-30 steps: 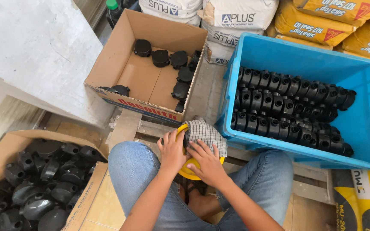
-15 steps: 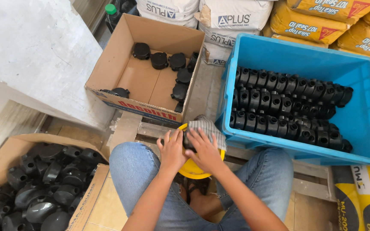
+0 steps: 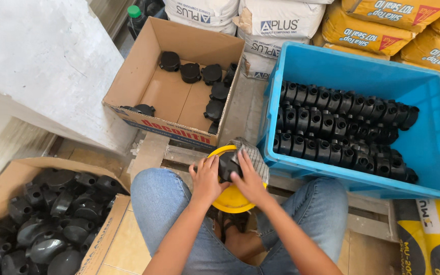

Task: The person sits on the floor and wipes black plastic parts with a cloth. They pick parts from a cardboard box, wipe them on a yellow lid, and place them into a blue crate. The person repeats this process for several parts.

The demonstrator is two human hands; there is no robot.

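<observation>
My left hand (image 3: 205, 179) and my right hand (image 3: 249, 179) meet over a yellow bowl (image 3: 228, 201) between my knees. Together they grip a black plastic fitting (image 3: 228, 164) held just above the bowl. A checked cloth (image 3: 253, 154) lies under my right fingers, draped over the bowl's far rim and against the fitting. My jeans-clad legs flank the bowl on both sides.
A blue crate (image 3: 434, 147) at right holds rows of black fittings (image 3: 342, 130). An open cardboard box (image 3: 143, 66) ahead holds several black round caps (image 3: 199, 76). Another cardboard box (image 3: 6, 175) at lower left is full of black parts (image 3: 42, 219). Sacks (image 3: 281, 20) are stacked behind.
The cloth has slid back toward the crate, uncovering the black fitting between my hands. Both hands stayed over the yellow bowl.
</observation>
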